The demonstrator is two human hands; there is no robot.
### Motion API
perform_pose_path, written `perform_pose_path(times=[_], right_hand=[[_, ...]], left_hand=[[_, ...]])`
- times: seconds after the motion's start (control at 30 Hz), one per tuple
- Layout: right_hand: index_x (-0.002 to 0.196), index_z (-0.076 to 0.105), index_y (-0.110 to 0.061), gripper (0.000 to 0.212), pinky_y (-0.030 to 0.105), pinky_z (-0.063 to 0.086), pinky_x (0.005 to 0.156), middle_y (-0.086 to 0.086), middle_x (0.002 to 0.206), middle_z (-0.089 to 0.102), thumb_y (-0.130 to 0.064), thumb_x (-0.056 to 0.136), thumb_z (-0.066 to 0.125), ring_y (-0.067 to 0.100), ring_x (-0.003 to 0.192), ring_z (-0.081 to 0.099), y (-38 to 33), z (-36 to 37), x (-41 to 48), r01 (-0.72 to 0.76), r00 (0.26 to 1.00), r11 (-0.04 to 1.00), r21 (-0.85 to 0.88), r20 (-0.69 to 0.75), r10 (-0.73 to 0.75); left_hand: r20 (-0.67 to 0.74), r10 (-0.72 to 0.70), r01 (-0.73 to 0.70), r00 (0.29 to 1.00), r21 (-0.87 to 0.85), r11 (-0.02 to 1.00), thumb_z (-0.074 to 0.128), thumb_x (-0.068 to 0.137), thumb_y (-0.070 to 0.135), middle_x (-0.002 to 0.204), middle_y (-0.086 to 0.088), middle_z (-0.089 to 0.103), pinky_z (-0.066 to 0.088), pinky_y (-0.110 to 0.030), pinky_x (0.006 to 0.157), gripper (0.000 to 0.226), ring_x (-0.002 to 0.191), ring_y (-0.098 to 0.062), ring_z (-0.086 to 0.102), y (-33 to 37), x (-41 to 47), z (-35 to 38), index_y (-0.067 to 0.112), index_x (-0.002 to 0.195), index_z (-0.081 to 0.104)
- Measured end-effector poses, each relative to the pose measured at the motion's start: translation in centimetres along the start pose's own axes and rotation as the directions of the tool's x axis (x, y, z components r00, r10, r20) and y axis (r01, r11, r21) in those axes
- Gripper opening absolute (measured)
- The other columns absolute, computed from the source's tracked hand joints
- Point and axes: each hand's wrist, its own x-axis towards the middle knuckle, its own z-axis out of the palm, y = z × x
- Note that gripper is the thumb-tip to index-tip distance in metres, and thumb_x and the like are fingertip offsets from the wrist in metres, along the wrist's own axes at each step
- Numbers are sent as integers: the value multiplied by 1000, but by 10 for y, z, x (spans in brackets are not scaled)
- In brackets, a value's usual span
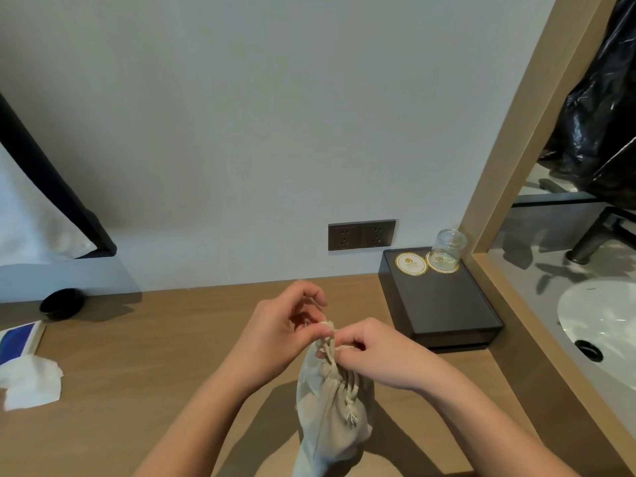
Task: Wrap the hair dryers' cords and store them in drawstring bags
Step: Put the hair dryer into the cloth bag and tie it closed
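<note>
Worktop (137,373) of pale wood fills the lower half of the frame. We find the drawstring bag (327,418) held over it at lower centre, gathered mouth uppermost and lower end running out of the bottom edge. The bag is beige woven cloth, soft and slack, and hangs full below the neck. Its contents are hidden, so we cannot confirm a hair dryer inside. We judge the cloth light, not slippery and not fragile, but bottom-heavy if loaded and inclined to sag and swing. The soundest hold is at the cinched neck, with a palm under the body for any lift.

The left hand (285,325) pinches the puckered top of the neck between thumb and forefinger, its other fingers loosely curled. The right hand (375,352), touching it, pinches the neck just below, fingers curled in.

The drawstring (348,390) trails down the front of the bag to a knotted, frayed end. It is thin and limp, and we expect it to slide if pulled by the tail alone.

Markings: two round coasters (411,264) on the black tray (444,311), right of centre, carry a gold-ringed emblem, with lettering too small to read. A clear glass (448,246) stands on one. We read nothing on the bag or on the blue-and-white packet (19,340) at the left edge.
</note>
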Motion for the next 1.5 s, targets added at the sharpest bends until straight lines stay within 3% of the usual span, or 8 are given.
perform_pose_path(times=[0.2, 0.4, 0.57, 0.8, 0.97, 1.13, 1.23, 1.5], right_hand=[[76, 74, -13, 26, 28, 40, 64, 8, 69, 61, -32, 91, 64, 11, 66, 52, -1, 8, 4, 10, 999, 995, 94, -43, -6], [97, 73, 6, 30, 9, 41, 63, -18, 71, 71, -20, 96, 59, -7, 66, 60, -1, 4, 1, -45, 998, 971, 235, -21, 51], [57, 51, -9, 42, 19, 26, 51, -8, 51, 39, -26, 94, 61, 6, 48, 33, -2, 0, 3, -103, 990, 977, 186, -77, 119], [65, 68, -6, 36, 31, 39, 71, -4, 60, 60, -33, 87, 59, 11, 62, 49, -9, -8, 7, -151, 975, 967, 205, -129, 179], [94, 77, -2, 26, 6, 40, 61, -16, 65, 69, -16, 95, 55, -6, 62, 56, -12, -26, 3, -104, 989, 953, 283, -75, 130], [85, 79, -19, 17, 19, 35, 63, -7, 75, 69, -22, 92, 64, -2, 66, 52, -7, -32, -2, -37, 999, 947, 318, -3, 41], [81, 80, -21, 13, 24, 34, 66, 1, 83, 68, -30, 80, 70, 4, 69, 48, 2, -36, -5, -14, 999, 916, 401, 48, -5], [81, 79, -16, 10, 25, 49, 76, 6, 85, 72, -7, 77, 78, 12, 82, 65, 18, -33, -8, 75, 994, 889, 452, 32, -100]], left_hand=[[126, -29, 29, 992, -1, 1000, 77, 75, 8, 74, 6, 70, 50, -25, 69, 34, 71, -17, 65, 2, 19, -1, 28, 92, 56], [31, -115, 116, 993, -33, 993, 74, 81, 22, 84, 6, 70, 50, -24, 73, 11, 79, -5, 64, -23, 7, -3, 26, 86, 65], [204, 100, -131, 974, 149, 980, 58, 89, 43, 109, 20, 64, 41, -20, 96, 22, 113, -3, 55, -35, -21, 6, 28, 103, 66], [85, 159, -173, 984, 203, 964, 44, 96, 36, 71, 17, 51, 37, -15, 61, 21, 67, 0, 50, -26, -30, 7, 27, 80, 53], [120, 211, -230, 970, 172, 958, 47, 95, 31, 63, 18, 43, 31, -18, 54, 21, 58, 0, 42, -14, -35, 0, 28, 74, 48], [260, 200, -201, 945, -23, 979, 49, 95, 34, 67, 7, 53, 35, -20, 59, 31, 61, -7, 48, -4, -34, 7, 16, 74, 64], [124, 46, -46, 991, -5, 999, 49, 90, 40, 79, 12, 61, 44, -23, 67, 25, 74, -7, 58, -15, -30, 12, 24, 82, 67], [130, 2, 8, 991, -74, 997, 68, 87, 24, 108, 18, 68, 45, -19, 94, 21, 108, -3, 61, -18, -14, 27, 26, 108, 69]])
